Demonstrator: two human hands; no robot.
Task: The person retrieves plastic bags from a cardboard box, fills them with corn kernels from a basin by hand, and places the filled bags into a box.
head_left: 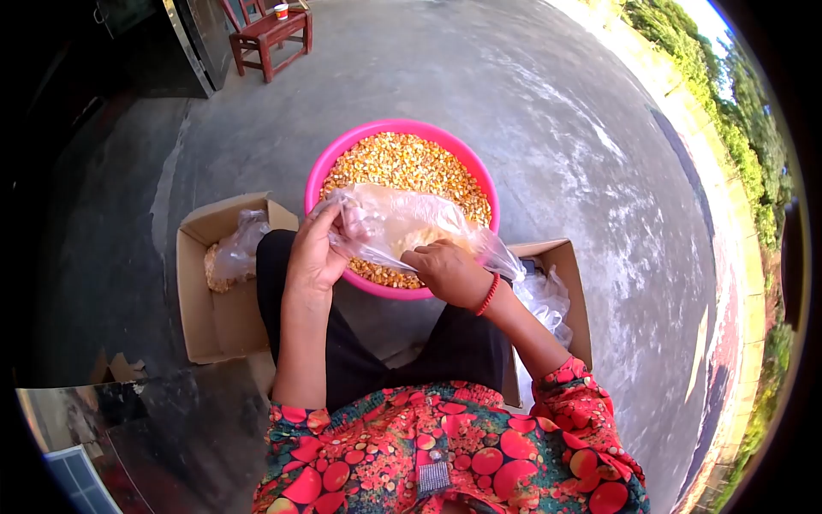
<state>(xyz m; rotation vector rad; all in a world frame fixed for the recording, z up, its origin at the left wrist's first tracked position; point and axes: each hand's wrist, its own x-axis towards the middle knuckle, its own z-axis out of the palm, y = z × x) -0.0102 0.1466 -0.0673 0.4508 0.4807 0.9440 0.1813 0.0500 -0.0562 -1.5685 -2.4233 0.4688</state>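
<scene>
Seated work posture, seen from the head. Nearest lies the floral shirt, then dark trousers, the knees parted before a pink basin. The left hand pinches the upper left edge of a clear plastic bag; the right hand, below a red bracelet, closes on its lower edge, the fingertips partly hidden. The bag, with pale contents, spans the basin's near half, its loose right end crossing the rim. Corn kernels fill the basin broadly; their far half is uncovered.

Two boxes bound the sides. The left cardboard box stands against the left leg and holds a bag of kernels; the right cardboard box, just beside the basin's near right edge, holds crumpled plastic bags. Open concrete floor extends beyond the far rim and widely rightward. Farther off stand a red wooden chair bearing a cup and, at far right, foliage.
</scene>
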